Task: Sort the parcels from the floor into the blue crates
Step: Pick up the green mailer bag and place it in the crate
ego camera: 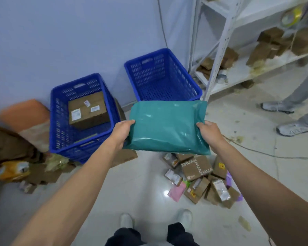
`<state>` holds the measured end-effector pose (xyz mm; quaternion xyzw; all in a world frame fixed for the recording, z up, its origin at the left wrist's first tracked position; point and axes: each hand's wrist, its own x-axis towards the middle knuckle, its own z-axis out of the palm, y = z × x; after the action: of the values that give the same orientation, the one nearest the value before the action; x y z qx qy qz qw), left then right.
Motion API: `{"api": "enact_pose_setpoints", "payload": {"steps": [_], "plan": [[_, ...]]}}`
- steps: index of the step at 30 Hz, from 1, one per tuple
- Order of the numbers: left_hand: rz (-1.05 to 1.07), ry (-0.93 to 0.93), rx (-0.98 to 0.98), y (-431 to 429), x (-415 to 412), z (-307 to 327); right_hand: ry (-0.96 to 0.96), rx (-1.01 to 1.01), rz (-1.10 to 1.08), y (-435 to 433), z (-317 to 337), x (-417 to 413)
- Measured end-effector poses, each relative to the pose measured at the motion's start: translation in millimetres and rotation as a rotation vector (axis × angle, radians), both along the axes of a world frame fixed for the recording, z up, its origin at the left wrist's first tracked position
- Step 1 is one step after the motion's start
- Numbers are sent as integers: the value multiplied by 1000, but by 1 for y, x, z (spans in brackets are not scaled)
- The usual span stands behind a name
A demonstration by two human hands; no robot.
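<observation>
I hold a flat teal plastic mailer [167, 125] in front of me with both hands. My left hand [121, 133] grips its left edge and my right hand [209, 133] grips its right edge, thumbs on top. The mailer hangs above the floor, just in front of the right blue crate [183, 68], which holds nothing I can see. The left blue crate [56, 121] holds one brown cardboard box [88, 110] with white labels. A heap of small parcels [203, 178] lies on the floor below the mailer, brown boxes and pink and purple bags.
A white metal shelf rack [220, 43] with brown boxes stands at the right. Another person's legs and shoes [292, 128] are at the far right. Cardboard scraps and an orange bag [12, 171] lie at the left. A cable [267, 153] runs across the floor.
</observation>
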<state>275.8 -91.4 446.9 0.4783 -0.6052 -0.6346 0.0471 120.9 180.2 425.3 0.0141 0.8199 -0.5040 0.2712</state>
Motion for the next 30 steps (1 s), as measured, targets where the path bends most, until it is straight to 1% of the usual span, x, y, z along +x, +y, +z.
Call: {"api": "enact_pose_setpoints", "payload": {"steps": [4,8,11,16,20,24,26,30], "plan": [[95,27,-45,-47,49,25,46,-39,95,-76,19,16],[108,60,-112,-101,101,41,124,-41,161,-151,39,45],[143,102,-134,-148,138,47,170,-57,207,-207,51,73],[239,166,-152,-233,185,49,184,-37,297,-296,68,116],[265,182,-167,-300,206,51,227,-39,318,-357,73,141],[316,154,-163,-344,216,46,278,11,367,-401,68,158],[344,132,-174,-361,213,40,292,26,366,-423,64,154],[391,72,-185,-393,196,22,258,35,391,-470,51,132]]}}
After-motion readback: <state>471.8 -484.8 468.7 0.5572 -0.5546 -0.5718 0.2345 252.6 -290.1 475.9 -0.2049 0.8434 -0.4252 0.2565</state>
